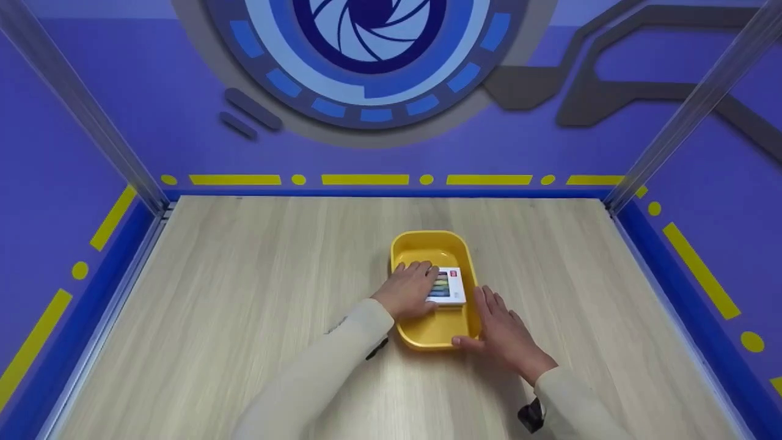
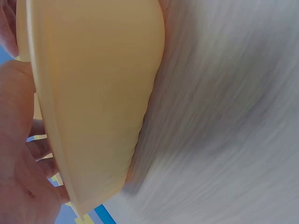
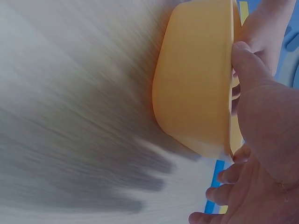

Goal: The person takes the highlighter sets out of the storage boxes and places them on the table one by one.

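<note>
A yellow plastic tub (image 1: 431, 333) with rounded corners stands on the wooden table. Inside it, in the head view, is a white box of coloured sticks (image 1: 453, 298), perhaps crayons, with a small red mark at one corner. My left hand (image 1: 410, 292) reaches over the tub's left rim and grips the box, fingers at its far side and thumb at its near side. Part of the box is hidden under that hand. My right hand (image 1: 504, 333) touches the tub's right side, fingers extended along the rim and thumb at the near right corner. The left wrist view hides the box behind the tub wall (image 2: 98, 93).
The light wooden tabletop (image 1: 275, 256) surrounds the tub. Blue-purple panels with yellow dashes enclose the back (image 1: 244, 159) and both sides. Clear posts (image 1: 684, 116) rise at the back corners. Dark straps (image 1: 531, 415) show at both sleeves.
</note>
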`<state>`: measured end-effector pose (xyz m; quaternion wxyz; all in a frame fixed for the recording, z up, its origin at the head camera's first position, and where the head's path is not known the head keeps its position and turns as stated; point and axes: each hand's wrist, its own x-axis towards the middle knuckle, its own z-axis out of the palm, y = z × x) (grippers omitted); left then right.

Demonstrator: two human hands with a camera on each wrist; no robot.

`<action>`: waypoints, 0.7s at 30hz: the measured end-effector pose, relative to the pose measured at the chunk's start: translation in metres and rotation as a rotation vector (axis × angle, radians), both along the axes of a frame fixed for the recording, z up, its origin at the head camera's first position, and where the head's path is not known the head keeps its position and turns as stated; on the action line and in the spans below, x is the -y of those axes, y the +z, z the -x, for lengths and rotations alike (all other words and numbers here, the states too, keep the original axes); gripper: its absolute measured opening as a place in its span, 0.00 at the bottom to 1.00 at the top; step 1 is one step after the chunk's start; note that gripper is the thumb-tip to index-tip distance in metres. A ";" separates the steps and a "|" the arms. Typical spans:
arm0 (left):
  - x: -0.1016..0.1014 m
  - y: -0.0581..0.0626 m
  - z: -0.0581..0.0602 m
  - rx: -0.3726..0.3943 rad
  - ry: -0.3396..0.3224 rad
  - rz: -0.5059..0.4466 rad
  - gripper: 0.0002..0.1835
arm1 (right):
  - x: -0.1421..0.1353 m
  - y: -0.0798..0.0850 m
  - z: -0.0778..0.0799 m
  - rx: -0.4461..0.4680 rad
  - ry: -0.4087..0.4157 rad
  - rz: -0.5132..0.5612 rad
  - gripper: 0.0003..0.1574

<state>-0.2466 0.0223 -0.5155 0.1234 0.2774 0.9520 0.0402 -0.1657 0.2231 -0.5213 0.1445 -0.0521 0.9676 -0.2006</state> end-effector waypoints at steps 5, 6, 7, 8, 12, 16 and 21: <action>-0.001 -0.001 0.000 0.001 -0.012 0.011 0.40 | 0.000 0.000 -0.001 0.048 -0.031 0.062 0.74; 0.000 -0.001 -0.001 -0.002 -0.014 0.012 0.40 | 0.000 0.000 -0.001 0.054 -0.033 0.071 0.74; 0.000 -0.001 -0.001 -0.004 -0.014 0.012 0.40 | 0.001 0.000 -0.001 0.060 -0.035 0.081 0.74; 0.000 0.000 -0.002 -0.007 -0.016 0.012 0.40 | 0.001 0.000 -0.001 0.060 -0.033 0.087 0.74; 0.002 0.001 -0.003 -0.028 -0.026 0.016 0.40 | 0.001 0.000 -0.001 0.057 -0.028 0.105 0.74; 0.003 0.002 -0.003 -0.044 -0.032 0.021 0.40 | 0.001 -0.001 -0.001 0.067 -0.037 0.114 0.74; 0.002 0.005 -0.004 -0.047 -0.032 0.034 0.41 | 0.000 -0.002 -0.003 0.078 -0.059 0.124 0.74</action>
